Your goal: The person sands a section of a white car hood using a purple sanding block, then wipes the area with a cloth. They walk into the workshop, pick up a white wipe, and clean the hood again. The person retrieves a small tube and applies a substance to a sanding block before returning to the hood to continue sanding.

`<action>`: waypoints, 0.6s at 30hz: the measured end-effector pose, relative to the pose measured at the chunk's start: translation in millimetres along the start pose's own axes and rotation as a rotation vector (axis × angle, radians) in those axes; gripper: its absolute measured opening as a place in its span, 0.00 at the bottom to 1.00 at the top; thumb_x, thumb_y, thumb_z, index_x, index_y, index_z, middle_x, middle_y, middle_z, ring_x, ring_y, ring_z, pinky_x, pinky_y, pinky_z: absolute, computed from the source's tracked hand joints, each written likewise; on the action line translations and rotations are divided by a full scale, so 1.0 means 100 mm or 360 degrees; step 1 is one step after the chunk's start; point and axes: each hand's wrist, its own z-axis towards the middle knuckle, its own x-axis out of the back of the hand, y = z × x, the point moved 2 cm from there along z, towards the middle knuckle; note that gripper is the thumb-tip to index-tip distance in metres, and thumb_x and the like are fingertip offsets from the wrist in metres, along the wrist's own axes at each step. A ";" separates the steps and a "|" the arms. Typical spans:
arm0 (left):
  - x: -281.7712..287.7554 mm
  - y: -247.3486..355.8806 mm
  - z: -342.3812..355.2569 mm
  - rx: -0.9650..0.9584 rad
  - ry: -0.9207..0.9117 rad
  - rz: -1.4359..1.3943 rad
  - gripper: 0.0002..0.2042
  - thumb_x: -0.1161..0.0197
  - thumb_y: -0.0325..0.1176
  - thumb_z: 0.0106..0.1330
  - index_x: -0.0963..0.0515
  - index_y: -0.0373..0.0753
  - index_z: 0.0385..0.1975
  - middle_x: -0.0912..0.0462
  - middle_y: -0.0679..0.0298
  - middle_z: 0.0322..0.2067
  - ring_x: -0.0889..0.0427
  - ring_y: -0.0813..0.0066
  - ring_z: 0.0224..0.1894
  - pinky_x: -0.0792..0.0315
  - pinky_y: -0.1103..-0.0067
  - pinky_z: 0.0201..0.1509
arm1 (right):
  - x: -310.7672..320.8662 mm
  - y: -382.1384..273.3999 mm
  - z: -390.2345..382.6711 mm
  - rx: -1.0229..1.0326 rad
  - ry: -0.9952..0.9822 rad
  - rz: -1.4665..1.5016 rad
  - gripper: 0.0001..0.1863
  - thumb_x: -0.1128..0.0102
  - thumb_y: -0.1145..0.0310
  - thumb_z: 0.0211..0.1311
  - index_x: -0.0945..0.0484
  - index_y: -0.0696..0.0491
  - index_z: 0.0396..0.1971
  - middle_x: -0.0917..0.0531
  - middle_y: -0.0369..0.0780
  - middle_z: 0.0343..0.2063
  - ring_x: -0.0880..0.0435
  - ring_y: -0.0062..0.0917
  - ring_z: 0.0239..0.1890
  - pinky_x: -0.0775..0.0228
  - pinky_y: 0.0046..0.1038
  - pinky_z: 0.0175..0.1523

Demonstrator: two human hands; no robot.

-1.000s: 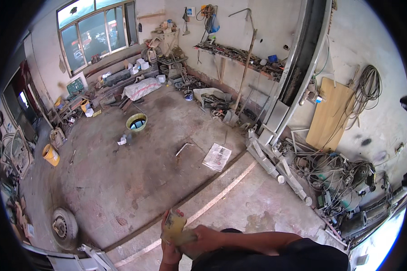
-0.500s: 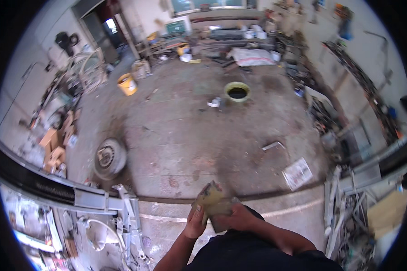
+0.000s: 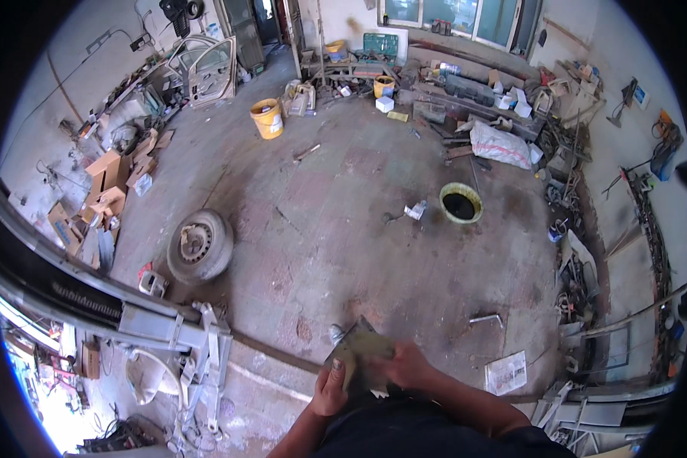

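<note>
Low in the middle of the view, in front of my dark clothing, I hold a flat, greenish-tan plate [image 3: 361, 343] with a darker, stained far edge. My left hand [image 3: 330, 391] is closed on its left side, thumb lying on top. On the other side my right hand [image 3: 407, 368] is closed, its fingertips blurred, at a flat, darker part that overlaps the plate. Whether this part is a second piece, such as a spreader, I cannot tell. Both hands are close together, above the floor edge.
A wheel with a tyre [image 3: 199, 246] lies at the left. Farther off are a yellow bucket [image 3: 267, 120], a pale-rimmed basin [image 3: 462, 204] with dark contents and a car door [image 3: 212, 71]. An L-shaped wrench [image 3: 487, 319] and a printed sheet [image 3: 506, 372] lie at the right. Metal lift arms [image 3: 214, 359] stand nearby.
The view has turned and tilted, so the room sits lower and farther right. My hands still hold the plate together, and the right hand has shifted slightly on it.
</note>
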 end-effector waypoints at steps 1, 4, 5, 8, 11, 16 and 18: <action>0.11 -0.16 0.18 -0.0228 0.0090 0.0368 0.25 0.54 0.44 0.91 0.24 0.28 0.71 0.12 0.51 0.58 0.12 0.55 0.58 0.19 0.66 0.61 | 0.11 -0.03 0.32 -0.0121 0.0123 0.0034 0.20 0.27 0.58 0.75 0.12 0.55 0.58 0.05 0.44 0.44 0.07 0.25 0.44 0.15 0.35 0.52; 0.46 -0.66 1.03 -0.0452 0.0212 0.0419 0.18 0.44 0.29 0.85 0.22 0.27 0.67 0.11 0.44 0.52 0.11 0.45 0.51 0.17 0.66 0.52 | 0.22 -0.25 1.20 0.0072 0.0207 0.0145 0.19 0.28 0.59 0.77 0.12 0.54 0.58 0.05 0.44 0.43 0.09 0.22 0.41 0.15 0.34 0.49; 0.62 -0.75 1.26 -0.0367 0.0193 0.0299 0.18 0.44 0.29 0.85 0.22 0.27 0.68 0.11 0.44 0.52 0.11 0.44 0.50 0.17 0.65 0.52 | 0.16 -0.33 1.43 0.0073 0.0160 0.0098 0.19 0.29 0.59 0.77 0.12 0.55 0.58 0.05 0.44 0.43 0.09 0.22 0.40 0.16 0.34 0.48; 1.18 -0.65 2.06 -0.0224 0.0133 0.0008 0.21 0.47 0.37 0.89 0.22 0.28 0.70 0.11 0.47 0.54 0.12 0.47 0.50 0.19 0.63 0.56 | -0.23 -0.67 2.17 0.0340 -0.0130 -0.0103 0.20 0.28 0.57 0.76 0.12 0.54 0.59 0.06 0.45 0.39 0.08 0.26 0.38 0.16 0.37 0.46; 1.75 -0.32 2.88 -0.0132 0.0188 -0.0162 0.26 0.53 0.46 0.91 0.22 0.25 0.66 0.10 0.47 0.56 0.09 0.53 0.51 0.16 0.60 0.55 | -0.19 -0.97 2.93 0.0345 -0.0109 -0.0040 0.18 0.27 0.59 0.76 0.11 0.53 0.58 0.06 0.41 0.38 0.08 0.23 0.38 0.17 0.33 0.44; 2.55 -0.17 3.99 0.0020 0.0523 -0.0985 0.25 0.51 0.43 0.89 0.22 0.23 0.64 0.09 0.46 0.52 0.06 0.53 0.47 0.13 0.60 0.55 | 0.28 -1.26 4.38 -0.0223 0.0260 0.0772 0.14 0.31 0.65 0.80 0.13 0.58 0.55 0.07 0.39 0.42 0.07 0.23 0.42 0.14 0.32 0.48; 2.85 -0.31 4.34 0.0061 0.0535 -0.0804 0.23 0.49 0.39 0.87 0.21 0.22 0.62 0.09 0.47 0.50 0.06 0.54 0.46 0.14 0.63 0.56 | 0.32 -1.36 5.01 -0.0131 0.0181 0.1215 0.13 0.33 0.66 0.82 0.14 0.59 0.55 0.07 0.39 0.44 0.07 0.25 0.42 0.13 0.34 0.48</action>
